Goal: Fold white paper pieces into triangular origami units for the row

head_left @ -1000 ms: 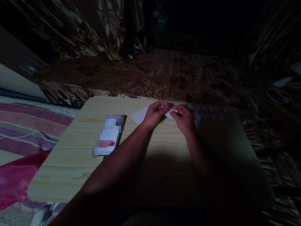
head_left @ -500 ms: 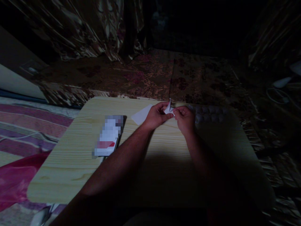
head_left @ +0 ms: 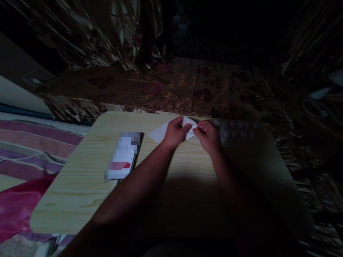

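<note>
Both hands meet near the far edge of a light wooden table [head_left: 80, 185]. My left hand [head_left: 175, 132] and my right hand [head_left: 207, 137] pinch a small folded white paper [head_left: 189, 127] between their fingertips, holding it just above the tabletop. A flat white paper piece [head_left: 158, 132] lies on the table just left of my left hand, partly hidden behind it.
A white and red packet with a blurred face [head_left: 122, 157] lies on the table's left half. A grey bumpy sheet [head_left: 238, 129] sits at the far right edge. Patterned dark cloth [head_left: 174, 85] lies beyond the table, striped and red fabric [head_left: 24, 171] to the left.
The folded paper has been turned between the fingertips: it stood up in a point half a second ago and now lies flatter and wider. The hands stay in the same place.
</note>
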